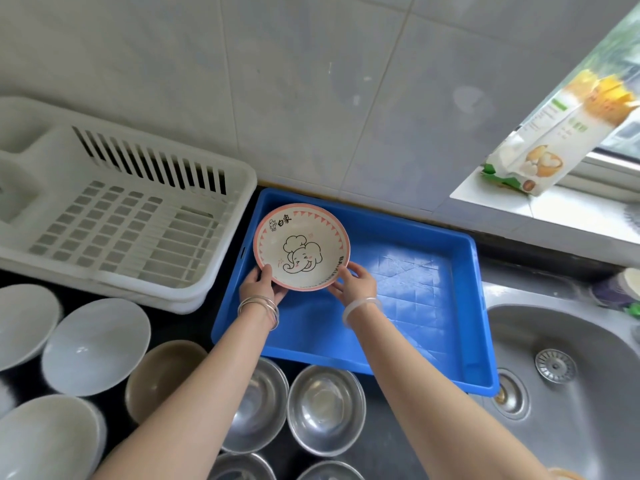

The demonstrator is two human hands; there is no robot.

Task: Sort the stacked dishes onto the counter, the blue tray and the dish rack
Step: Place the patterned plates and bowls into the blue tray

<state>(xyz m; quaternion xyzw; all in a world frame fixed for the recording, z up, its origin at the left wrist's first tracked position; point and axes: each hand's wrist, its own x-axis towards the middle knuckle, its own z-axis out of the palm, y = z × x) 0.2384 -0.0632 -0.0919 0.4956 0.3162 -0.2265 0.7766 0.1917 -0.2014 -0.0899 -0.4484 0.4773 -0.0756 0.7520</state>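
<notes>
A pink-rimmed bowl with an elephant drawing (302,247) is over the far left corner of the blue tray (415,282), tilted a little toward me. My left hand (260,286) grips its near left rim and my right hand (354,283) grips its near right rim. Whether the bowl touches the tray floor I cannot tell. The white dish rack (117,216) stands to the left of the tray with nothing in it. White bowls (95,344), a brown bowl (162,375) and steel bowls (325,408) stand on the dark counter near me.
A steel sink (561,382) lies to the right of the tray. A tiled wall rises behind the tray and rack. A printed food bag (554,140) leans on the window sill at the upper right. A container (620,289) sits behind the sink.
</notes>
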